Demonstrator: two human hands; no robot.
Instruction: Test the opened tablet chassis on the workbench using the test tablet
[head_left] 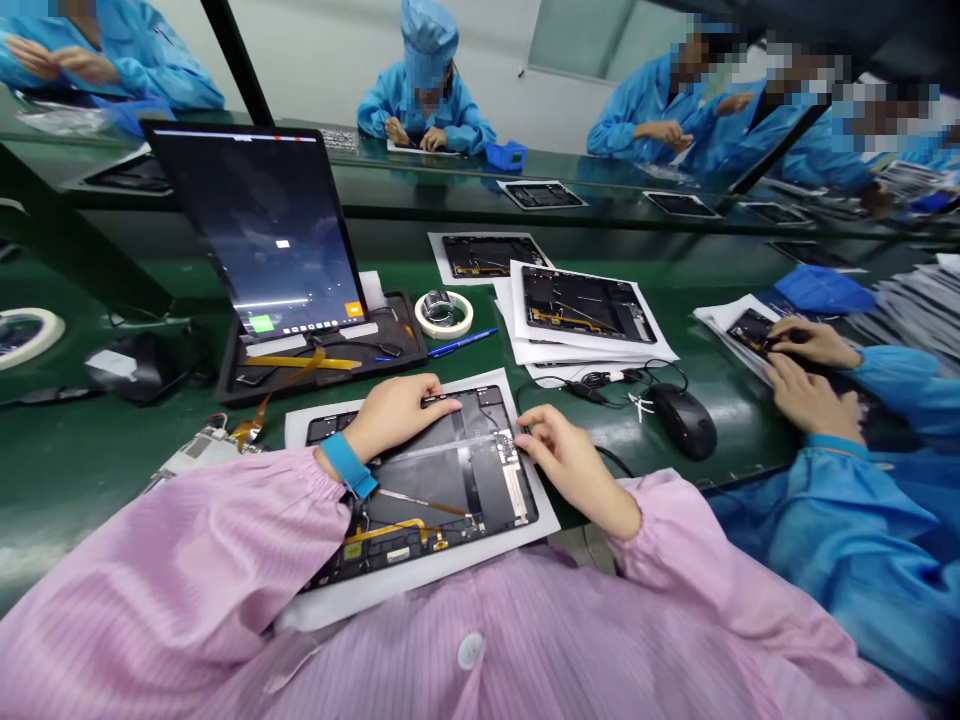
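An opened tablet housing (442, 470), black inside with orange flex cables and a small circuit board at its right side, lies on a white sheet (551, 510) in front of me. My left hand (394, 415) reaches over its left part, with thumb and forefinger closed on the upper edge. A blue band (349, 465) circles that wrist. At the right edge, beside the small board, my right hand (562, 455) has its thumb and fingertips pinched together. Whatever is between them is too small to make out. A black cable passes close behind this hand.
Behind the housing, a lit tablet screen (262, 230) leans in a black tray (405, 310). Nearby are a tape roll (465, 318), blue pen (469, 343), stacked housings (585, 305) and a mouse (682, 420). At right, a co-worker's hands (814, 390) work on another device.
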